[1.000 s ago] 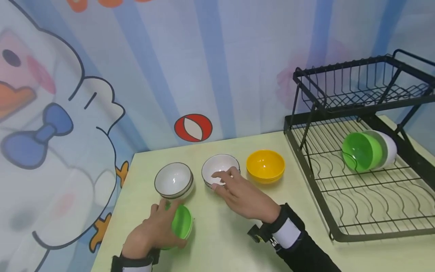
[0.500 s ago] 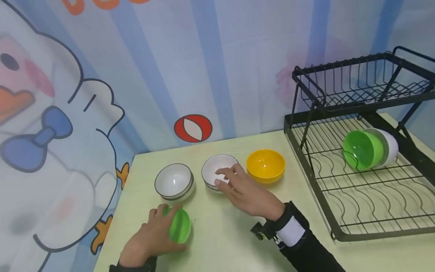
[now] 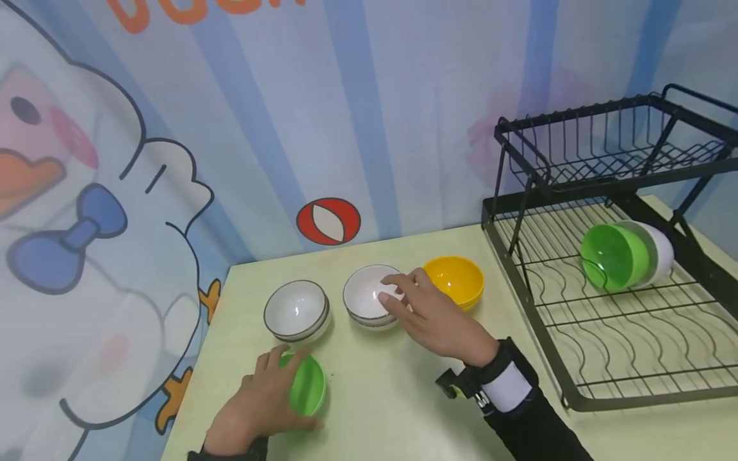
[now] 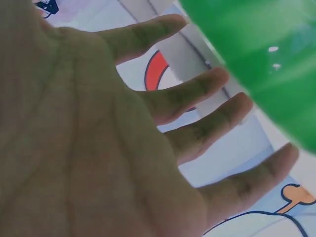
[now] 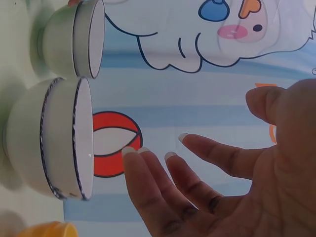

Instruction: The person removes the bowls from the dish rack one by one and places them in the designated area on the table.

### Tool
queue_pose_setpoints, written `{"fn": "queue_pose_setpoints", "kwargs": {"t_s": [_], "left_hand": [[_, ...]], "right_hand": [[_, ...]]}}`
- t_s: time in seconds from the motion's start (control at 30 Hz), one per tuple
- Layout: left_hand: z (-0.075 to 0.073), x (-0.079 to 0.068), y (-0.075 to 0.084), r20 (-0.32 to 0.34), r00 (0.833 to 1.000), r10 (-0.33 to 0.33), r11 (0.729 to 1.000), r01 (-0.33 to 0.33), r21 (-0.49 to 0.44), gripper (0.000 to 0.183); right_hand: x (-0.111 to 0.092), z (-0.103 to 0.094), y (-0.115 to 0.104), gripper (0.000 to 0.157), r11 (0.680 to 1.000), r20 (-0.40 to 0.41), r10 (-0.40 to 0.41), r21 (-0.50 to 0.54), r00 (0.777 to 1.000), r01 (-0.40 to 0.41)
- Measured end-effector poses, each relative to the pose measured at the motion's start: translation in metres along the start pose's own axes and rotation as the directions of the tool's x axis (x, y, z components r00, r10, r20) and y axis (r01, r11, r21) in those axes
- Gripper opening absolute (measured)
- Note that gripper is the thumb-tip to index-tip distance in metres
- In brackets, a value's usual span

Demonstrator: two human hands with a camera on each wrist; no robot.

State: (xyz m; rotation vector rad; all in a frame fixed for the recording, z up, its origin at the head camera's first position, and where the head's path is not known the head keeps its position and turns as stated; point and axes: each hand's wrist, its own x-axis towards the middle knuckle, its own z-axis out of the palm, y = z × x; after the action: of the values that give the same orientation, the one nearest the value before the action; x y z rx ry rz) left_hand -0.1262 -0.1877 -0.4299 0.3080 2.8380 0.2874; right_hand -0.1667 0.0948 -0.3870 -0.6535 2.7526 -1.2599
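Observation:
In the head view my left hand (image 3: 259, 397) spreads over a green bowl (image 3: 311, 387) near the front, partly hiding it. The left wrist view has its fingers fairly straight, with the fingertips at the rim of the green bowl (image 4: 266, 54); whether they touch it I cannot tell. My right hand (image 3: 441, 320) hovers by a stack of white bowls (image 3: 363, 291) with dark rims, overlapping the yellow bowls (image 3: 458, 278). Seen from the right wrist, its loosely bent fingers (image 5: 148, 192) hold nothing and stand apart from the white bowls (image 5: 29, 138).
Another white bowl stack (image 3: 294, 310) stands behind the green bowl. At right, a black two-tier dish rack (image 3: 651, 400) holds a green bowl (image 3: 611, 259) and a white bowl (image 3: 663, 253), both tilted on the lower tier. A printed cloth (image 3: 403, 128) hangs behind the table.
My right hand has shifted right, away from the middle white bowls and partly over the yellow ones. My left hand's fingers have moved slightly back towards me from the white stack; the bowls look unmoved.

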Motion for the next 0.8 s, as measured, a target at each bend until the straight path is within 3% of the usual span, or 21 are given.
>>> {"fn": "queue_pose_setpoints", "kwargs": {"t_s": [0.23,0.37,0.8], "left_hand": [[-0.009,-0.006,0.006,-0.080,0.995,0.055,0.997,-0.050,0.058,0.091],[-0.013,-0.005,0.010,-0.113,0.990,0.084,0.996,-0.080,0.045,0.081],[-0.025,0.000,0.026,-0.087,0.992,0.088,0.996,-0.087,0.020,0.067]], "right_hand": [[-0.002,-0.011,0.005,0.049,1.000,-0.050,0.025,-0.002,0.998,-0.025],[-0.002,-0.017,0.009,0.048,1.000,-0.073,0.019,0.003,0.997,-0.019],[-0.004,-0.044,0.028,0.051,0.998,-0.135,0.064,-0.017,0.989,-0.067]]}}
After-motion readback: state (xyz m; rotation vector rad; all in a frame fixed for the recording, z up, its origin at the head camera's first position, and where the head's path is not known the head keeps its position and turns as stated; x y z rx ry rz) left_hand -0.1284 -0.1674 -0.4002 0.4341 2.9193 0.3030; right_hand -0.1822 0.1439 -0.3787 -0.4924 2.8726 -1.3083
